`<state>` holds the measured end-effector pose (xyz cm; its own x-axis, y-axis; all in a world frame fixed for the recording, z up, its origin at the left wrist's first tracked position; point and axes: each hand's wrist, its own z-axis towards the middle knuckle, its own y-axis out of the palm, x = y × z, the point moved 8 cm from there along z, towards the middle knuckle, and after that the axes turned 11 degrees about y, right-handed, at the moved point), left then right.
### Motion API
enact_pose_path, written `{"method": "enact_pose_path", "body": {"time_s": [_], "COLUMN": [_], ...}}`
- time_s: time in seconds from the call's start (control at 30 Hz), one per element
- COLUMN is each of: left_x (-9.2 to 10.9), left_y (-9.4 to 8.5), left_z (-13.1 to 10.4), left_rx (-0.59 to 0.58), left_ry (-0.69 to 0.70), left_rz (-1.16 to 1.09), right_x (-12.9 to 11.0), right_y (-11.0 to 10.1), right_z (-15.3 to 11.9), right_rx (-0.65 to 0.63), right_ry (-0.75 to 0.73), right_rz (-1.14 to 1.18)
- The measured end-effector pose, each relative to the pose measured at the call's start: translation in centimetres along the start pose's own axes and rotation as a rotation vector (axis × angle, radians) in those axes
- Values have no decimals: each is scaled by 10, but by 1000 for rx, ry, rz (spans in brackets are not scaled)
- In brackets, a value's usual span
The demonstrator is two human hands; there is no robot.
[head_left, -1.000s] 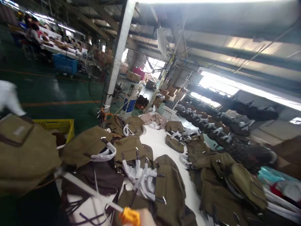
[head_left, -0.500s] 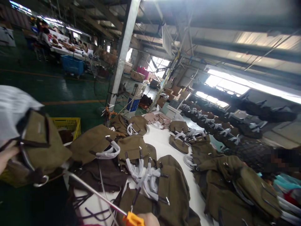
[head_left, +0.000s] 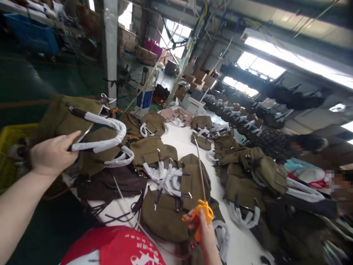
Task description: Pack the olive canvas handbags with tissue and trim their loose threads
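At the left, my left hand (head_left: pixel 53 154) grips an olive canvas handbag (head_left: pixel 57 114) by its edge, with the index finger stretched along it. The bag is tilted above the pile, and its handle (head_left: pixel 110 141) is wrapped in white film. My right hand (head_left: pixel 202 224) is closed round an orange air blow gun (head_left: pixel 205 209). The gun's long thin metal nozzle (head_left: pixel 200 165) points up and away over the table. Several olive bags (head_left: pixel 162 217) with wrapped handles lie beneath and around the gun. A dark brown bag (head_left: pixel 110 186) lies between my hands.
The white table (head_left: pixel 176 141) runs away from me. More bags (head_left: pixel 239 180) are heaped on its right side, near a person (head_left: pixel 278 147) in dark checked clothing. A yellow crate (head_left: pixel 8 147) stands at the left, by a metal post (head_left: pixel 110 55). A thin hose (head_left: pixel 124 200) crosses the bags.
The olive bag has swung up and turned, so its wrapped handle now faces me. My right hand has come up into view, and the nozzle has turned from pointing left to pointing away.
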<state>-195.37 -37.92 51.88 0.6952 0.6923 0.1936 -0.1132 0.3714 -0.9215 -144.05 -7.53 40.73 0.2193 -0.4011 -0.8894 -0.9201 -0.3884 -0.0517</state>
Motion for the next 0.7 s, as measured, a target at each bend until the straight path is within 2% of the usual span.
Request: {"method": "enact_pose_path", "body": {"time_s": [0.1, 0.17, 0.23, 0.3, 0.37, 0.43, 0.5, 0.57, 0.63, 0.7], "left_x": [33, 52, 62, 65, 65, 65, 65, 62, 54, 41], "left_y": [78, 115, 136, 143, 144, 143, 144, 149, 156, 165], "left_z": [4, -5, -13, -17, -18, -19, -22, -27, -35, -46], "left_rx": [-357, -471, -483, -444, -403, -365, -317, -267, -248, -279], "left_ry": [204, 310, 339, 318, 292, 282, 292, 297, 280, 243], "left_rz": [-37, -102, -122, -114, -105, -93, -46, 40, 141, 205], "right_x": [26, 46, 57, 51, 32, 8, -4, -1, 12, 29], "right_y": [-19, -37, -58, -72, -64, -24, 43, 112, 173, 217], "right_z": [14, 25, 32, 38, 48, 67, 93, 117, 133, 140], "right_rx": [89, 228, 422, 602, 673, 597, 367, 156, -13, -132], "right_ry": [60, 131, 164, 131, 19, -161, -315, -367, -388, -394], "right_rz": [68, -76, -325, -505, -605, -763, -924, -996, -1086, -1183]}}
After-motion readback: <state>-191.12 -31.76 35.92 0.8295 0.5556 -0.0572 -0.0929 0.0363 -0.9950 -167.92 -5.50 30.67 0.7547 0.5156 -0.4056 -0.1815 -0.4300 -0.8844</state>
